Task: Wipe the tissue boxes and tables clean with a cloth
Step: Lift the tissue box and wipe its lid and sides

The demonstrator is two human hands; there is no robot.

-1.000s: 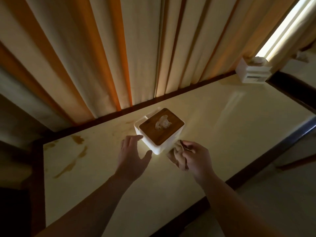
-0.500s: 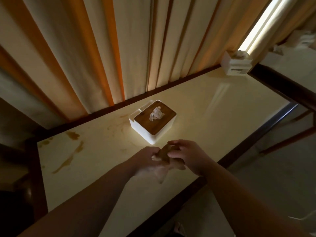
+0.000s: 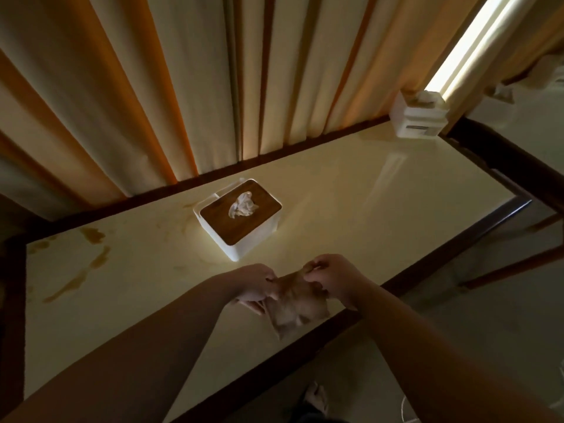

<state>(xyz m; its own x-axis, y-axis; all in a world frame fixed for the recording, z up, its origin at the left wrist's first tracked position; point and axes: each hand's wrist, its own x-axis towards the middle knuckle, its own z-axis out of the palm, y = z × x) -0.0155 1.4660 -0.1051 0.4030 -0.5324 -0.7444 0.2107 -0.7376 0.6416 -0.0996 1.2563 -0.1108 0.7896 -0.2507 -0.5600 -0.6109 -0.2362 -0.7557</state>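
Note:
A white tissue box [image 3: 244, 236] with a dark wooden lid and a tissue poking out stands on the cream table [image 3: 351, 209], near its far edge. Just in front of the box, above the table's near edge, my left hand [image 3: 256, 285] and my right hand [image 3: 331, 279] each pinch a top corner of a pale cloth [image 3: 294, 309], which hangs spread between them. A second white tissue box [image 3: 416, 119] sits at the table's far right corner.
Brown stains [image 3: 91, 261] mark the table's left part. Striped curtains [image 3: 183, 87] hang right behind the table. A dark wooden frame [image 3: 427, 261] borders the tabletop. Another pale table surface [image 3: 525, 123] lies at the far right, floor below on the right.
My left hand left the tissue box and joined the right hand on the cloth. Both hands drew back toward the near edge and now spread the cloth open.

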